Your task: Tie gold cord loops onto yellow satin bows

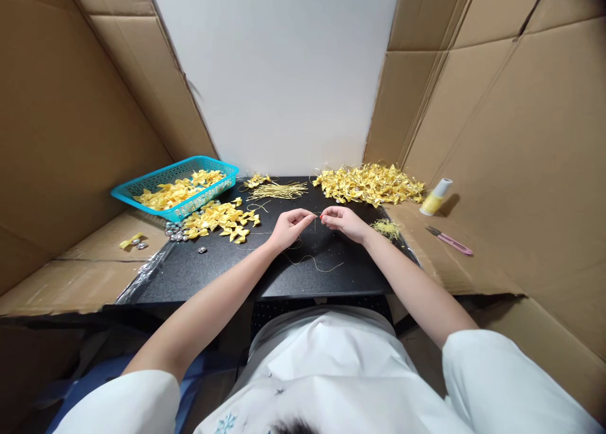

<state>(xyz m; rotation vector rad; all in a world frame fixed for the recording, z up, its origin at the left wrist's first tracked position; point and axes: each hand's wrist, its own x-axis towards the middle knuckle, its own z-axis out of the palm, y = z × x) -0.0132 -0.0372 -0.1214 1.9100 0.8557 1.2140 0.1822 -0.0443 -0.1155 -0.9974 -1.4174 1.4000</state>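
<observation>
My left hand (291, 226) and my right hand (345, 223) are close together above the black tabletop (199, 279), fingertips nearly meeting. The left thumb and index finger pinch a fine thread, its end showing between the hands. At the closed right fingertips sits a tiny red piece (321, 217), too small to identify. Beneath the hands, a loose thin cord (310, 257) curls across the table. Left of them lies a pile of yellow ribbon bows (220, 221), with silvery bells or beads (175, 231) beside it.
A turquoise basket (127, 191) holds more bows at the left. Behind are cut gold cords (284, 190) and a heap of corded bows (374, 185). To the right are thread scraps (387, 228), a yellow thread spool (433, 202) and pink-handled snips (454, 242). Cardboard walls (534, 137) flank the table.
</observation>
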